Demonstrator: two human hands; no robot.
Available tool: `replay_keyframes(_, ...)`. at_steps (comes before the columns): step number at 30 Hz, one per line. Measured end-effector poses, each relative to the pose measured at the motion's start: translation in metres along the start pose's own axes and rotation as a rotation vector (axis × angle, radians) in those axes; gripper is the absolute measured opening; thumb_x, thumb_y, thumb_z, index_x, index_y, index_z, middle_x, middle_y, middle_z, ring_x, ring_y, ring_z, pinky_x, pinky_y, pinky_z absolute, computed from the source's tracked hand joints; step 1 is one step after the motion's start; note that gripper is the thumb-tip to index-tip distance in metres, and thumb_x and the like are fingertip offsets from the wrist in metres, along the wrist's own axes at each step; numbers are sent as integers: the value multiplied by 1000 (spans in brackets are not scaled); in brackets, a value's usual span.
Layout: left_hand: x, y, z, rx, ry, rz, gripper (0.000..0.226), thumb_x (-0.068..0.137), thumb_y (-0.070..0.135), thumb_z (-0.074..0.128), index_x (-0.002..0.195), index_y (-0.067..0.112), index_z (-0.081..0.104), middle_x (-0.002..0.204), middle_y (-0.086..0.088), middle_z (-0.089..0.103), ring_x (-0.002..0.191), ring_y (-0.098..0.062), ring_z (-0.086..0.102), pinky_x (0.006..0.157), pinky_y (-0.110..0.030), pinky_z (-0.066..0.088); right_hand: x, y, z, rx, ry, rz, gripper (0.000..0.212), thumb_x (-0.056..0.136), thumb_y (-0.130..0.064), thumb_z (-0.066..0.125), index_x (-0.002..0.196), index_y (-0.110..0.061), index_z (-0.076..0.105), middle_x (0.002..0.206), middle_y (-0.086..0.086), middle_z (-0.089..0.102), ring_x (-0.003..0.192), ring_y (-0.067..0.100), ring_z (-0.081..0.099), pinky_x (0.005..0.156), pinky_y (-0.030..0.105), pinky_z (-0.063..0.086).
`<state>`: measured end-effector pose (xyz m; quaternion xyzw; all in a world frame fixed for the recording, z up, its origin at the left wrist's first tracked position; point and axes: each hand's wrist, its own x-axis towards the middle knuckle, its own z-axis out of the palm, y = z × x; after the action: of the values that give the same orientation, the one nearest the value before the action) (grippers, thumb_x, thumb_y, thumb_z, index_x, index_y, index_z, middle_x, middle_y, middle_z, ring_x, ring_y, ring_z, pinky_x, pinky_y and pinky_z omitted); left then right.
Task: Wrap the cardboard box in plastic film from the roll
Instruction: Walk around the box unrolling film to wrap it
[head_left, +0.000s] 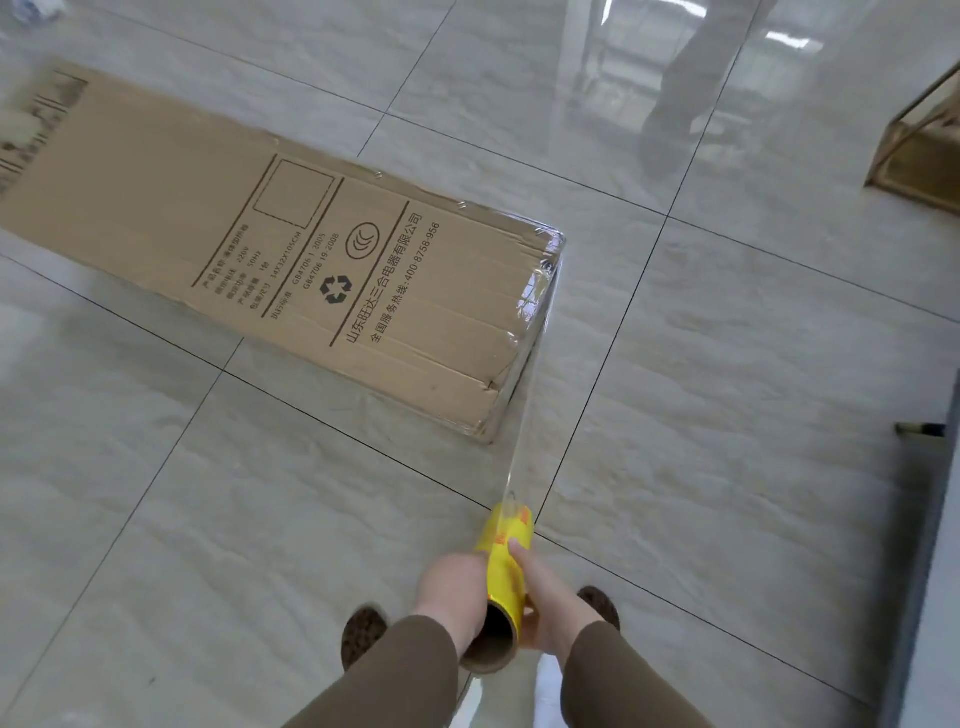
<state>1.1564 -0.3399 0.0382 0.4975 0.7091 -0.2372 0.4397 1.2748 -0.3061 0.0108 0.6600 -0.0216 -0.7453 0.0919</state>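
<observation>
A long flat cardboard box (270, 249) with black print lies on the tiled floor, running from the upper left toward the middle. Clear plastic film (524, 405) covers its near end and stretches taut down to a yellow roll (506, 561) on a cardboard tube. My left hand (452, 587) grips the roll from the left side. My right hand (545, 597) grips it from the right, thumb lying along the yellow label. Both hands are below and to the right of the box's near corner.
My two feet in dark slippers (363, 631) stand on the grey tiles just below the hands. A wooden-framed object (919, 150) sits at the right edge. A dark vertical panel (930, 519) runs down the lower right. A reflection of a person's legs (680, 98) shows on the glossy floor.
</observation>
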Motion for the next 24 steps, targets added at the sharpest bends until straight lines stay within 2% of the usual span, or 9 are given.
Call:
replay_keyframes(4,-2,-31,2,11,-14,71,50,88,15,50,136,28,45,124,-7,58,114,-31,60,92,-40,50,11,23,31,64,-58,-33,61,101,-54,58,149,-18,48,128,25,69,117,41,69,105,62,50)
replay_keyframes(8,-3,-77,-3,-170,29,85,49,87,11,47,135,23,47,128,-6,52,117,-30,55,98,-42,46,22,33,66,115,-66,-4,65,100,-59,55,142,-9,56,120,26,74,113,41,71,105,59,52)
replay_keyframes(11,1,-118,-8,-196,52,48,53,86,7,45,137,21,48,132,-9,51,121,-29,53,102,-36,43,28,47,101,185,-85,32,73,95,-63,59,132,-1,65,119,26,74,114,41,71,107,58,51)
replay_keyframes(15,4,-168,-21,-209,86,1,51,83,6,44,130,21,55,125,-9,63,115,-31,58,91,-32,47,42,59,152,317,-129,-8,59,96,-53,62,120,0,72,106,24,78,86,38,77,79,51,65)
replay_keyframes(18,13,-207,-37,-95,109,9,43,85,6,45,123,23,60,120,-7,67,112,-30,61,88,-32,48,54,63,183,360,-105,-32,51,107,-44,51,124,2,68,108,28,76,84,39,76,84,53,64)
replay_keyframes(20,22,-227,-54,36,127,35,42,88,8,48,124,24,60,122,-5,66,114,-28,60,91,-33,48,56,63,204,323,-79,-44,40,110,-40,46,113,-6,68,88,22,76,62,31,73,56,40,65)
replay_keyframes(21,26,-233,-62,106,122,47,43,88,9,49,127,25,59,123,-4,66,115,-28,60,92,-33,48,57,62,214,297,-63,-52,34,111,-36,45,110,-9,66,87,18,73,57,27,69,48,34,61)
replay_keyframes(22,29,-236,-70,186,116,62,44,88,8,50,128,26,58,123,-4,65,116,-27,60,93,-34,48,58,60,222,285,-39,-72,31,111,-34,45,110,-10,64,93,17,71,57,26,67,48,33,60)
replay_keyframes(24,34,-237,-82,332,110,101,42,88,7,51,126,25,58,120,-3,65,113,-27,61,90,-35,49,59,54,238,337,-31,-110,32,110,-34,46,119,-8,62,117,19,69,76,31,69,72,44,63)
